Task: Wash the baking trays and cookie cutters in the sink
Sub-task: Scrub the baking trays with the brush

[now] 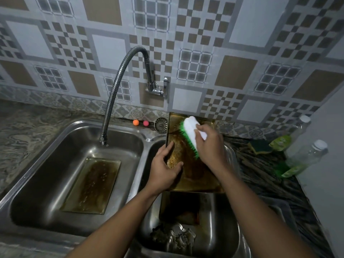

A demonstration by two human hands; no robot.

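3 baking trays: 1 dirty tray (193, 174) propped over R basin (230, 237), L hand (164, 169) gripping its 9 o'clock edge, R hand (209, 146) clasping scrub brush (189, 135) on it; 2nd tray (179, 209) below in R basin w/ approx 3 cookie cutters (175, 237) at 6 o'clock; 3rd tray (92, 185) flat in L basin (46, 164). 2 bottles (307, 157) at 3 o'clock.

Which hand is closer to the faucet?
Left. The left hand grips the tray edge, just right of the faucet spout. The right hand holds the brush, farther right.
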